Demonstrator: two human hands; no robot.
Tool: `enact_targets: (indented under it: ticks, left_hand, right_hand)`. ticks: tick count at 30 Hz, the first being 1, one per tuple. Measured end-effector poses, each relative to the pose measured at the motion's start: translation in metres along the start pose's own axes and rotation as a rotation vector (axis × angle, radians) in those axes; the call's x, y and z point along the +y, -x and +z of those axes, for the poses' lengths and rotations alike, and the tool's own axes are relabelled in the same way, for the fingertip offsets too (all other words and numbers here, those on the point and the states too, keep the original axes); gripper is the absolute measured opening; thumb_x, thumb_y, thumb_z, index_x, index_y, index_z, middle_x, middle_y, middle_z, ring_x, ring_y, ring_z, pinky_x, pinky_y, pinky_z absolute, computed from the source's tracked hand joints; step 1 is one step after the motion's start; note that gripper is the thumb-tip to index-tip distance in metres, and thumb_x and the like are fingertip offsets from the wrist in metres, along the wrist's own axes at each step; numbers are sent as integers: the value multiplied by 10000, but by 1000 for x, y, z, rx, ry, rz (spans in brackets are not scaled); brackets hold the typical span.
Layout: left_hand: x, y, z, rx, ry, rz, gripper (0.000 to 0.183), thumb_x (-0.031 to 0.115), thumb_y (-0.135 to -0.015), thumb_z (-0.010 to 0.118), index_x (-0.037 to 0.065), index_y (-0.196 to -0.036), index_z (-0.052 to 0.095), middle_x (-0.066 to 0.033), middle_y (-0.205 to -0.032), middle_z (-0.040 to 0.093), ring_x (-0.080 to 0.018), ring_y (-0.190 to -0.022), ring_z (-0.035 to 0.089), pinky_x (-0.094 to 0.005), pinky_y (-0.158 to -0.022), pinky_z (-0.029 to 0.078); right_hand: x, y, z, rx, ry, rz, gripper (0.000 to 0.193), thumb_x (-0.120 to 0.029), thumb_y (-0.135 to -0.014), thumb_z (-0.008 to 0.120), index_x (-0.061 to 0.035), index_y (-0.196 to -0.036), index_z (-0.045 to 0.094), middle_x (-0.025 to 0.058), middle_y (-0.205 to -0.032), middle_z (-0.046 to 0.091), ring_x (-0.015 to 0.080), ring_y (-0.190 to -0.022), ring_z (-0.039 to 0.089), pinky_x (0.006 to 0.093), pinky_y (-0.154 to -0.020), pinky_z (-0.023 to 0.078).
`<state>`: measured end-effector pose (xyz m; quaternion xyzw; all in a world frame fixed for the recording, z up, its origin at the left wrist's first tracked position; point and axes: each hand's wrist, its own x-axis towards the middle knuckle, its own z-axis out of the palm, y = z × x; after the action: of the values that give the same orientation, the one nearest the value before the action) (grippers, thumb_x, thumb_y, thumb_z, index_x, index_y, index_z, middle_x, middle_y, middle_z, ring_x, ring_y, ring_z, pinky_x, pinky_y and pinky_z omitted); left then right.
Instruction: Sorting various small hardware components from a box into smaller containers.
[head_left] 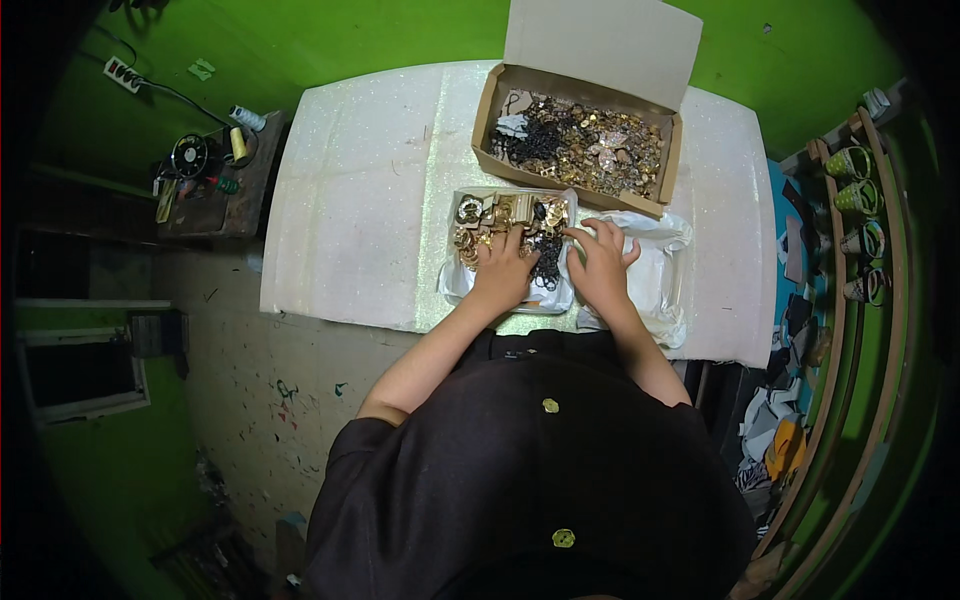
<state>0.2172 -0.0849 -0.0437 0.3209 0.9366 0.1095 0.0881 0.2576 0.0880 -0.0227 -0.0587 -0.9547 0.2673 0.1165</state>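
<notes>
My left hand (505, 270) rests over a shallow white box (447, 280), its fingers spread among gold-coloured metal pieces (465, 240). They look like buckles and rings, though many are too small to make out. Black pieces (546, 262) lie heaped beside that hand, toward the box's right side. At the right edge of the same box is my right hand (603, 268), with its fingers bent and apart. Nothing shows in either hand, but the left fingertips partly hide what they touch. A white plastic-lined tray (655, 285) lies right of the box, partly behind my right hand.
Behind stands an open cardboard box (487, 115) full of mixed small gold and black pieces, its lid (600, 45) raised. All sit on a glittery white-covered table (350, 200). A sewing-machine-like stand (215, 200) is at left; a shoe rack (860, 200) and fabric scraps (785, 440) are at right.
</notes>
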Motion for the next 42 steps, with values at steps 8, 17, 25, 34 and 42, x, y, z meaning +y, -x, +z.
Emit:
enact_targets:
  ticks: [8,17,25,34,42]
  left_hand:
    - [2,4,7,48,59,-35,477,172,-716,616,188,-1193,613,-187,-1399,319,-331,-1272,303,-505,-934,247]
    - [-8,21,-19,223,196,-161,351,131,-762,564,151,-1101,651,-184,-1358,367,-330,-1264,311,-506,-944,224]
    - [-20,24,-43,268,261,-253,359,185,-785,567,192,-1138,632,-179,-1377,333,-330,-1295,266,-616,-981,154]
    - [-53,16,-53,280,298,-357,398,200,-764,625,185,-1161,610,-177,-1383,328,-326,-1321,234,-637,-1000,123]
    - [-69,6,-61,189,385,-233,394,232,-761,625,172,-1150,610,-169,-1373,339,-321,-1317,238,-630,-998,111]
  right_hand:
    - [-4,-9,0,-49,252,-56,250,-192,-771,583,-146,-1003,664,81,-1272,478,299,-1273,332,668,-980,101]
    - [5,-15,17,-145,527,-286,187,-205,-731,617,-143,-887,700,103,-1391,372,324,-1351,230,702,-987,50]
    - [-9,-19,-9,-210,218,-157,303,-230,-748,618,-232,-1047,671,124,-1353,399,361,-1317,257,706,-979,64]
    - [-20,-31,1,-120,201,-116,207,-248,-730,665,-159,-917,664,129,-1287,437,338,-1283,297,676,-949,136]
    - [-25,-36,48,-20,313,-62,171,-265,-696,700,-130,-796,667,66,-1253,487,322,-1265,318,651,-952,104]
